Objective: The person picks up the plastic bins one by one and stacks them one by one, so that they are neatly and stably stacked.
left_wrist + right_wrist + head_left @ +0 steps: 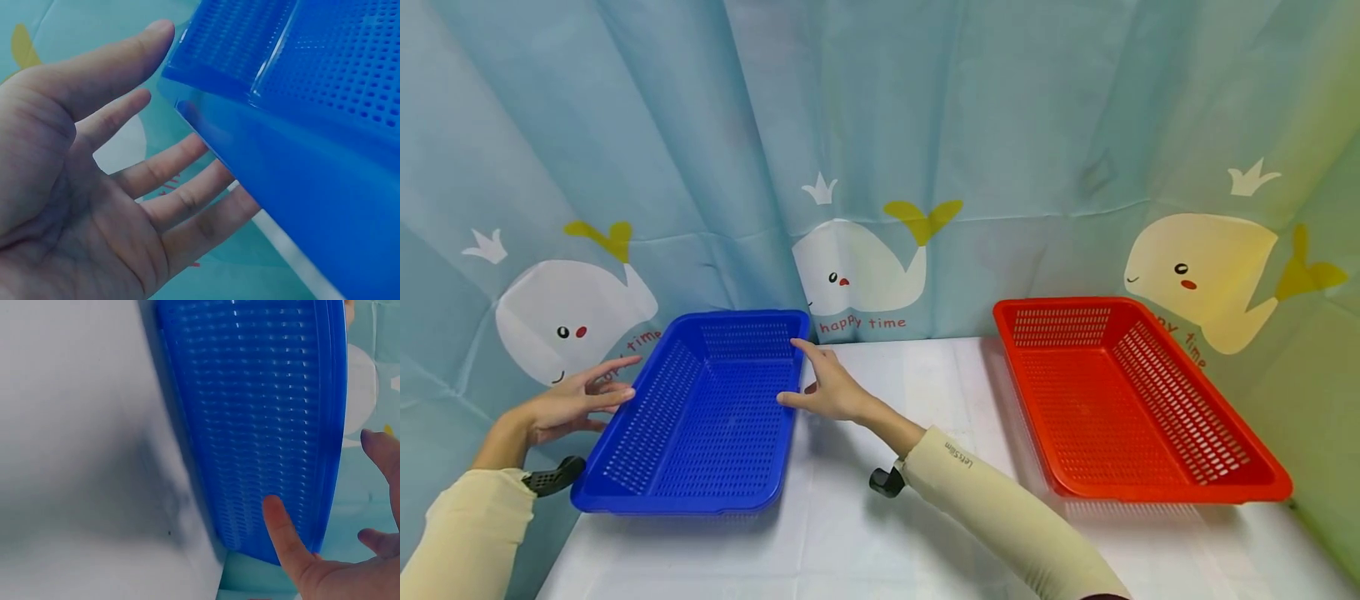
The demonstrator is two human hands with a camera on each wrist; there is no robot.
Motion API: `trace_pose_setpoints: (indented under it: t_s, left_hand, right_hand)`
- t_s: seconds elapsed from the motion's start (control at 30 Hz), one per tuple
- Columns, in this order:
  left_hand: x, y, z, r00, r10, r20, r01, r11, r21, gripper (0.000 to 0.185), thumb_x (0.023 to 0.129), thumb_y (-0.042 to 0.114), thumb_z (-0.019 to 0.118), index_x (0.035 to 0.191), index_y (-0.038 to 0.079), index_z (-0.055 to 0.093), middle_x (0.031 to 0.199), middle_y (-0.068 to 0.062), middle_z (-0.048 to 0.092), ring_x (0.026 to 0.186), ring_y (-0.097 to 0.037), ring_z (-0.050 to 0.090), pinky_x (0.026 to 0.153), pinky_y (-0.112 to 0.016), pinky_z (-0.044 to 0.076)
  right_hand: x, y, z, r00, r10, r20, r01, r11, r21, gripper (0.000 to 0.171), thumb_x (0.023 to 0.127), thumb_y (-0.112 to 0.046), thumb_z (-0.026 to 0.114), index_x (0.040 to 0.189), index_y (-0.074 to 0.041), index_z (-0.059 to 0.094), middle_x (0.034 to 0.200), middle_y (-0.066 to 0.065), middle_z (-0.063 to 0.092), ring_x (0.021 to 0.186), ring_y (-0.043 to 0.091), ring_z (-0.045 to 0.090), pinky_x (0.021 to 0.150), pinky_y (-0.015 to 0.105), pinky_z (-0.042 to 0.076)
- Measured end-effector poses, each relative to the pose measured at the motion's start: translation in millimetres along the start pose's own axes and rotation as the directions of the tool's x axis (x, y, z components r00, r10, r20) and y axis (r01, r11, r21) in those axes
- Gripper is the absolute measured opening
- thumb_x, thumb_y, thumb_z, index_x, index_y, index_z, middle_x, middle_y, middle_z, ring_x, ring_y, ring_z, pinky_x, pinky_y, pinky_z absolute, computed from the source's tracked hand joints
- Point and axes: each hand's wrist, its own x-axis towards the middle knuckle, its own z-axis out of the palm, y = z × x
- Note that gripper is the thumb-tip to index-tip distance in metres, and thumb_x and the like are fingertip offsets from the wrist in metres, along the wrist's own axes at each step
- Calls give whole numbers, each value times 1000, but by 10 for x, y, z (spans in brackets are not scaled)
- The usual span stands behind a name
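A blue plastic basket (730, 425) with slotted walls and floor sits on the left part of the white table. At its left rim is my left hand (568, 404), fingers spread and extended; in the left wrist view several fingertips lie beside or behind the edge of the basket (294, 162), with the thumb just off its corner. My right hand (833, 390) is at the opposite rim, thumb and forefinger spread apart along it. The right wrist view shows one straight finger (284, 534) over the outer side wall of the basket (250, 394).
A red slotted basket (1082, 408) stands on the right part of the white table (917, 533). Behind the table hangs a light blue curtain (865, 100) printed with whales. A black wrist device (556, 477) on the left arm is close to the blue basket's near left corner.
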Motion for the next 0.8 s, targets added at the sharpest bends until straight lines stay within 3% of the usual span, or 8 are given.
trace_pose_setpoints:
  t_s: [0.13,0.23,0.47,0.67,0.8]
  left_hand:
    - [7,3,-1,1000,6,5,-6,1000,-22,71,103,19,51,158,18,7,139,-30,38,113,-32,58,87,-56,52]
    - [4,5,-2,1000,14,12,-14,999,-32,70,102,17,51,158,17,8,139,-29,35,109,-26,60,86,-54,52]
    - [-6,12,7,999,38,18,-37,999,-39,74,99,11,56,157,16,10,143,-33,30,109,-30,62,86,-57,52]
    - [-12,7,8,999,43,28,-41,998,-40,75,98,9,57,157,16,11,143,-31,30,108,-29,62,87,-57,52]
    - [-18,8,12,999,30,27,-30,999,-12,72,98,12,58,157,14,16,149,-31,22,113,-25,58,88,-56,51]
  right_hand:
    - [-9,2,36,1000,10,12,-11,997,81,89,85,-36,76,155,-27,21,149,19,28,83,11,65,70,25,55]
    - [-9,-1,59,998,46,30,-50,986,162,89,86,-33,76,155,-26,21,150,19,29,80,16,68,72,29,56]
    - [1,-23,75,991,125,56,-136,933,333,88,86,-21,77,155,-20,23,143,18,39,80,32,71,97,38,48]
    - [12,0,86,987,136,80,-156,910,385,88,83,-8,78,154,-11,25,141,15,42,80,38,71,93,32,50]
    - [4,10,89,985,147,94,-173,900,400,88,83,-5,77,154,-9,26,143,14,40,80,38,71,90,30,51]
